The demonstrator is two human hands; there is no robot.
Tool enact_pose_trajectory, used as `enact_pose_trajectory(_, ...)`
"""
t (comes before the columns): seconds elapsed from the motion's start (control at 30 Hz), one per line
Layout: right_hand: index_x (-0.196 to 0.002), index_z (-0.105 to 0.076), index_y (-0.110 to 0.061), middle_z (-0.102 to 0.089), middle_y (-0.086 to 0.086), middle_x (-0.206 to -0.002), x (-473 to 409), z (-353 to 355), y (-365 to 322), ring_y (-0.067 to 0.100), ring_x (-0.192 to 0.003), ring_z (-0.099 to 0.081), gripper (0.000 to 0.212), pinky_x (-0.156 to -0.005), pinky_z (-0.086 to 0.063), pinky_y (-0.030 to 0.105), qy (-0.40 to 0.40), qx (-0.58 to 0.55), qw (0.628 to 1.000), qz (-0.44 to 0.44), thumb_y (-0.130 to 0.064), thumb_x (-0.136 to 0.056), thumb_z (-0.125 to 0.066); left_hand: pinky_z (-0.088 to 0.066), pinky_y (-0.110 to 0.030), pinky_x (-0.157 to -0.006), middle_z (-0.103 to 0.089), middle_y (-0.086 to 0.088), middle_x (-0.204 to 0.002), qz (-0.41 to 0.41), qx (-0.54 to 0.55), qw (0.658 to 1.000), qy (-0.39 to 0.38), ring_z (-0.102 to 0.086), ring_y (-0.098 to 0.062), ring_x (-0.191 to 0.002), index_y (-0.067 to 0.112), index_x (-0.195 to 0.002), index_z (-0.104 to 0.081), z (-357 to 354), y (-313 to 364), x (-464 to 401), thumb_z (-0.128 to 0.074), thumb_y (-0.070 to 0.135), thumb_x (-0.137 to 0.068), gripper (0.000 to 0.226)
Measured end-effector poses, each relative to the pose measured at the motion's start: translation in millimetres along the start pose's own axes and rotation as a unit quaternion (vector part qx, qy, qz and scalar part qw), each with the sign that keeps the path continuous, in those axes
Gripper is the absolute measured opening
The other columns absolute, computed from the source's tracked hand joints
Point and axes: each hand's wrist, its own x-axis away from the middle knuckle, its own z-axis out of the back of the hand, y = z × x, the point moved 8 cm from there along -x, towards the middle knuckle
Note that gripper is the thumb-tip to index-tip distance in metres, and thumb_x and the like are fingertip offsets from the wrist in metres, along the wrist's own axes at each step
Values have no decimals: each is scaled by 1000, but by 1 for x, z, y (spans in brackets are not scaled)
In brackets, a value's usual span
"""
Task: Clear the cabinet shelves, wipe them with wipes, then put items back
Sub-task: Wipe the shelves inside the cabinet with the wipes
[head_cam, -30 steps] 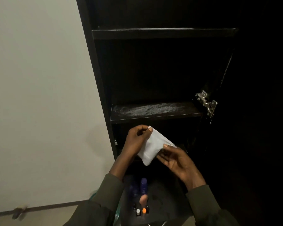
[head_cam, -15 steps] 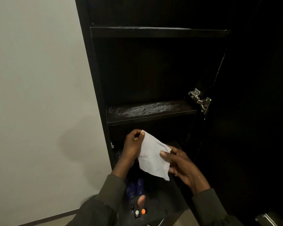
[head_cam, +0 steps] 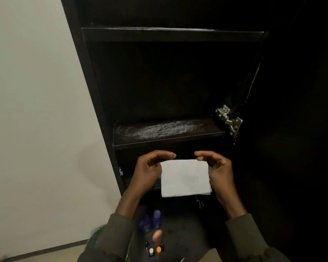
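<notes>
While both hands pinch the white wipe (head_cam: 186,177) taut by its upper corners, left hand (head_cam: 148,171) at 9 o'clock and right hand (head_cam: 219,171) at 3, the dusty shelf (head_cam: 167,132) lies at 12 o'clock just above, its long axis left-right, both hands equally near. Small bottles (head_cam: 152,221) stand at 6 o'clock, a metal hinge (head_cam: 228,120) at 2; nothing blocks the reach.

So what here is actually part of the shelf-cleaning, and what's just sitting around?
Part of the job: white wipe, held by left hand and right hand; dusty shelf; upper shelf; blue bottles and small bottles below.

Just there: door hinge; wall.
</notes>
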Motion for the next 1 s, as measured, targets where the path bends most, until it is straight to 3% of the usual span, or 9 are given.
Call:
enact_pose_trajectory(0.1, -81, -74, -5, -71, 5, -100, -5, 0, -5, 13, -101, -67, 50, -85, -51, 26, -5, -3, 1000, 14, 28, -68, -39, -54, -25, -89, -75, -4, -103, -1, 3, 999, 54, -69, -15, -106, -5, -84, -71, 3, -3, -4, -47, -26, -78, 32)
enact_pose_trajectory(0.23, -92, -62, -1, -72, 9, -111, -12, -2, 9, 24, -108, -67, 43, -87, -54, 42, -44, -90, 994, -50, 21, -74, -29, -58, -31, -88, -75, -4, -104, 41, 63, 995, 67, -70, -17, -104, 3, -103, -68, 0, -12, -9, -57, -10, -90, 21)
enact_pose_trajectory(0.3, -103, -62, -8, -73, 10, -108, -11, -4, 18, 27, -101, -69, 42, -79, -56, 40, -61, -108, 987, -98, 14, -84, -33, -58, -29, -83, -75, 0, -102, 69, 66, 993, 73, -70, -14, -100, 9, -106, -67, -1, -19, -9, -59, -3, -92, 20)
enact_pose_trajectory(0.4, -112, -68, -20, -70, 8, -112, -6, -5, 34, 25, -98, -69, 34, -70, -55, 35, -90, -90, 979, -162, -12, -100, -37, -57, -25, -72, -76, 0, -97, 144, 75, 983, 81, -72, -14, -92, 12, -105, -68, -5, -37, -5, -61, 6, -94, 14)
enact_pose_trajectory(0.57, -122, -62, -2, -70, 19, -113, 9, -14, 62, 35, -99, -69, 51, -73, -58, 43, -94, -221, 918, -315, -33, -102, -26, -57, -28, -59, -77, -6, -96, 257, 128, 952, 102, -72, -21, -80, 13, -107, -68, -16, -66, 9, -62, 13, -94, 14)
enact_pose_trajectory(0.7, -118, -63, -5, -69, 21, -114, 21, -26, 71, 37, -107, -66, 61, -96, -48, 57, -150, -223, 884, -383, -58, -94, -44, -54, -23, -51, -77, -4, -85, 285, 131, 942, 117, -68, -13, -62, 12, -107, -69, -19, -81, 16, -59, 10, -96, 15)
enact_pose_trajectory(0.8, -120, -62, -4, -72, 17, -110, 19, -23, 81, 30, -103, -69, 47, -89, -56, 48, -145, -159, 904, -371, -38, -87, -67, -55, -26, -56, -75, -4, -87, 331, 132, 929, 102, -67, -15, -64, 9, -115, -66, -22, -93, 17, -53, 18, -100, 22)
enact_pose_trajectory(0.9, -122, -61, -2, -73, 14, -108, 11, -15, 92, 27, -99, -71, 34, -79, -60, 39, -107, -125, 927, -338, -6, -89, -67, -59, -37, -71, -72, -13, -106, 416, 165, 893, 42, -68, -31, -84, 13, -116, -64, -34, -108, 25, -50, 46, -98, 40)
enact_pose_trajectory(1.0, -117, -63, -3, -73, 15, -107, 4, -7, 96, 27, -96, -71, 27, -81, -59, 39, -83, -54, 946, -309, 0, -89, -64, -62, -33, -69, -69, -13, -108, 402, 154, 902, 16, -69, -21, -84, 10, -117, -62, -42, -110, 27, -73, 27, -87, 37)
